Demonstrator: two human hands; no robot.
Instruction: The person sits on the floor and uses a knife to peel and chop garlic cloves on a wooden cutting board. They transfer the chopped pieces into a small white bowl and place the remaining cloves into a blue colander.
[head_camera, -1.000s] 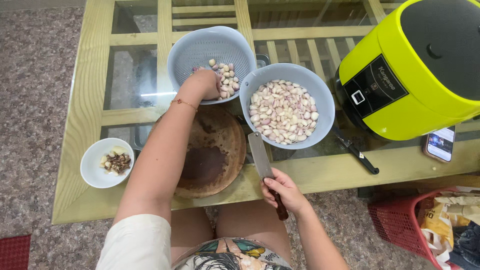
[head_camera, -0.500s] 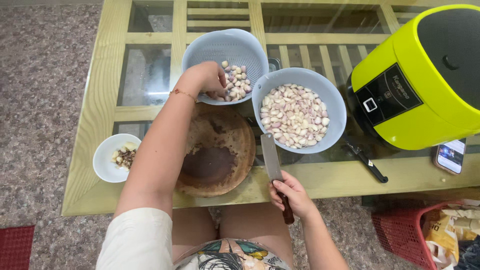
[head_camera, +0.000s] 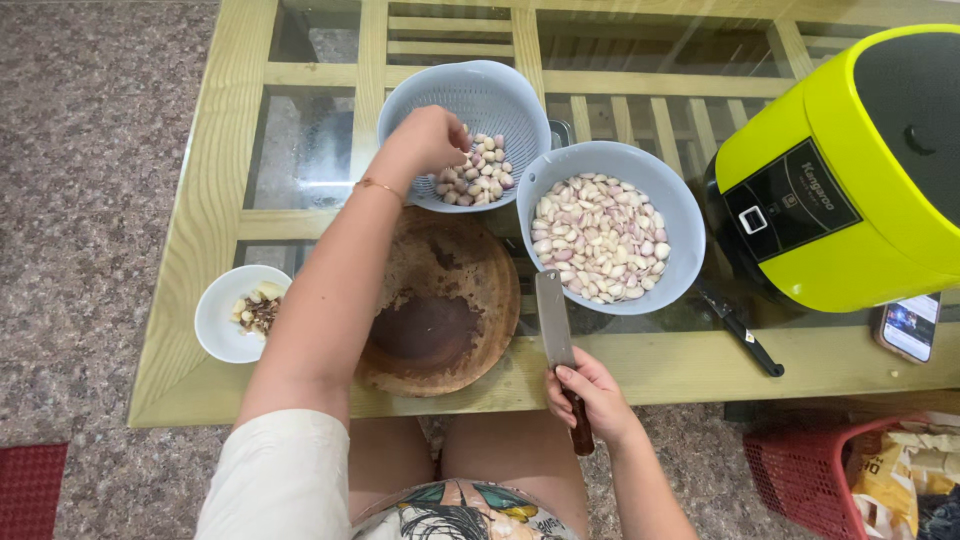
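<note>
A speckled stone floor in grey and pink fills the background, seen from above. On it stands a low table (head_camera: 215, 180) with a pale wooden frame and a glass top; wooden slats show through the glass.

The largest thing on the table is a bright yellow-green kitchen appliance (head_camera: 850, 170) with a black lid and a black control panel, at the far right. Just left of it sits a grey plastic bowl (head_camera: 680, 215) filled with peeled garlic cloves (head_camera: 595, 235), pale cream and pink. Behind and to the left of that bowl, touching it, is a grey colander (head_camera: 490, 95) holding a smaller heap of unpeeled cloves (head_camera: 478, 175).

In front of the colander lies a round wooden chopping board (head_camera: 440, 305), dark and stained at its middle. At the table's left edge is a small white bowl (head_camera: 220, 320) with brown scraps in it. A black-handled tool (head_camera: 740, 330) lies on the glass by the appliance, and a phone (head_camera: 908, 328) rests at the right edge. On the floor to the lower right stands a red basket (head_camera: 800, 470).

The person sits at the near edge, knees under the table. The left hand (head_camera: 430, 140) reaches into the colander, fingers curled together over the unpeeled cloves; whether it grips one cannot be told. A thin bracelet (head_camera: 378, 186) circles that wrist. The right hand (head_camera: 590, 395) is closed around the dark handle of a cleaver (head_camera: 553, 320), whose broad blade lies across the table's front rail, between the chopping board and the grey bowl.
</note>
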